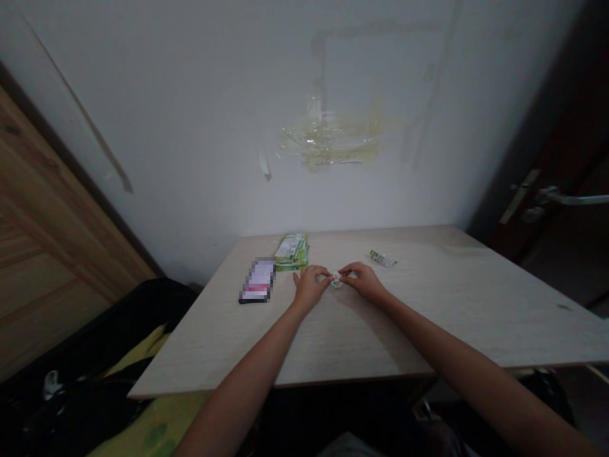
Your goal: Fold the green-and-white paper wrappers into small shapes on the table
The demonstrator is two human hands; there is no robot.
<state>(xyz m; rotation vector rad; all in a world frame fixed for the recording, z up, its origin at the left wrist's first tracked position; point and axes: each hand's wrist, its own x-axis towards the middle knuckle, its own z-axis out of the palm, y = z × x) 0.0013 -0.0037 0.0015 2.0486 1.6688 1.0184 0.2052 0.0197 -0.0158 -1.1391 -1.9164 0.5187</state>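
Near the middle of the table, my left hand (311, 283) and my right hand (362, 279) meet at a small whitish piece with coloured spots (335, 281). Thumb and fingers of each hand pinch it from opposite sides, just above the tabletop. What kind of thing it is, I cannot make out. Beyond my left hand lies a stack of green and white packets (291, 252). A small green and white tube or rolled wrapper (382, 259) rests past my right hand.
A phone (257, 280) with a lit, blurred screen lies on the table (333, 355), left of my hands. Behind the table rises a wall with peeling clear tape (333, 141). A dark door with a metal handle (578, 198) stands at the right, wooden boards (52, 203) at the left.
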